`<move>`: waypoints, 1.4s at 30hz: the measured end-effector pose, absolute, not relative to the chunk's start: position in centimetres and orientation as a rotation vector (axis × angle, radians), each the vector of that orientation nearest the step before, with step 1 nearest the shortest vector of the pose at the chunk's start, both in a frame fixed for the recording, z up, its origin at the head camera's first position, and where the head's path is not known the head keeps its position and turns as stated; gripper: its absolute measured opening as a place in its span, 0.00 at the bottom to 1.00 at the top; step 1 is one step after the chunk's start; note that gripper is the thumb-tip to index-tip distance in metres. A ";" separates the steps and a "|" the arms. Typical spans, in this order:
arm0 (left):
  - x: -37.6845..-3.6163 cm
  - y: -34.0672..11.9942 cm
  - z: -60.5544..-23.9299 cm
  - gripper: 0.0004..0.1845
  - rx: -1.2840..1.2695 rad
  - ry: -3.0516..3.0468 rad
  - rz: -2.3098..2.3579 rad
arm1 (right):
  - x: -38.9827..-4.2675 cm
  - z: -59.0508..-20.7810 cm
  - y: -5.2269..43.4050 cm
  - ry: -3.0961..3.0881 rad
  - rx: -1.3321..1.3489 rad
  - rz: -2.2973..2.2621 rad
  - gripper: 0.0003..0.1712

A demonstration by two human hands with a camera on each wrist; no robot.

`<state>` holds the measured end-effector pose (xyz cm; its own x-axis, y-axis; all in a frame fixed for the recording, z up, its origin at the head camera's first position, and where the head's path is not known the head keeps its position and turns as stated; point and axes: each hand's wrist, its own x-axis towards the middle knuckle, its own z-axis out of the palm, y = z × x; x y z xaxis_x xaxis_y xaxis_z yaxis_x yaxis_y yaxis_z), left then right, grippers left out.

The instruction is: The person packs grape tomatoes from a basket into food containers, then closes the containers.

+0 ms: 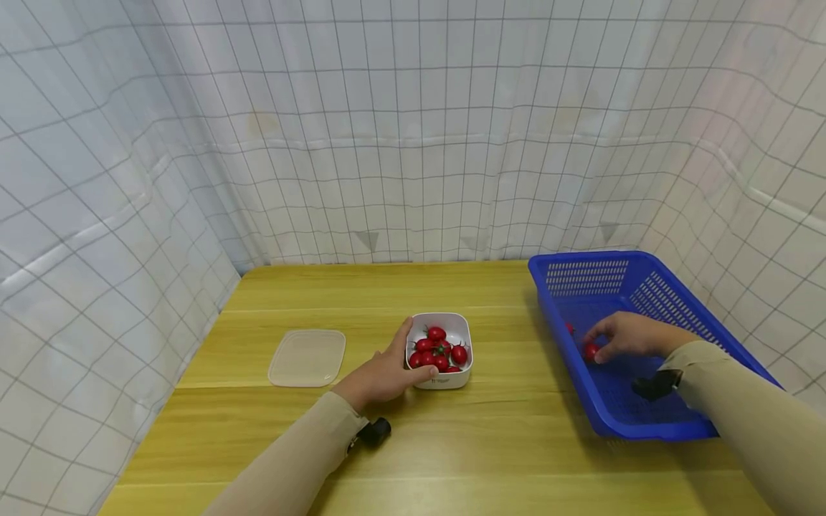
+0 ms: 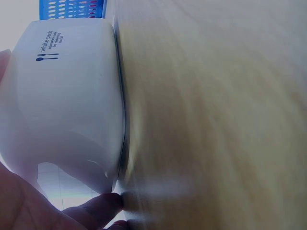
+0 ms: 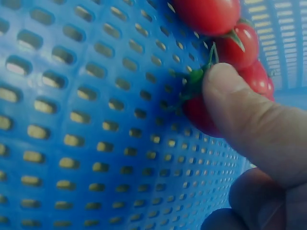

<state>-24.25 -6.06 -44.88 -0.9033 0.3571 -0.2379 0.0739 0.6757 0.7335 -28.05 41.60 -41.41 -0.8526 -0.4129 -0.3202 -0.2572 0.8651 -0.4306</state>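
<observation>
My left hand [image 1: 383, 369] grips a small white plastic container [image 1: 445, 382] from its left side, thumb at the near wall and fingers along the far left. Several red cherry tomatoes [image 1: 437, 334] with green stems lie inside it. The left wrist view shows the container's printed side wall [image 2: 67, 96] low against the table. On the right, my right hand [image 1: 632, 335] reaches into a blue perforated basket [image 1: 581, 383]. Its thumb and fingers pinch a cherry tomato [image 3: 199, 117] by the basket's left wall. More cherry tomatoes [image 3: 237, 45] sit right beside it.
A translucent flat lid [image 1: 307, 358] lies on the wooden table [image 1: 464, 459], left of the container. White grid-patterned curtains [image 1: 413, 143] enclose the table's back and sides. Black wrist cameras [image 1: 374, 433] are strapped at both sleeves.
</observation>
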 end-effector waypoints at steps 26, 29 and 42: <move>-24.2 -6.0 -44.9 0.60 0.368 2.526 1.103 | -27.9 -41.4 42.4 2.563 -0.489 -0.503 0.25; -24.3 -6.0 -44.9 0.60 0.369 2.524 1.108 | -27.9 -41.4 42.4 2.564 -0.488 -0.507 0.25; -24.4 -6.0 -45.1 0.61 0.370 2.531 1.106 | -27.9 -41.3 42.3 2.559 -0.457 -0.518 0.27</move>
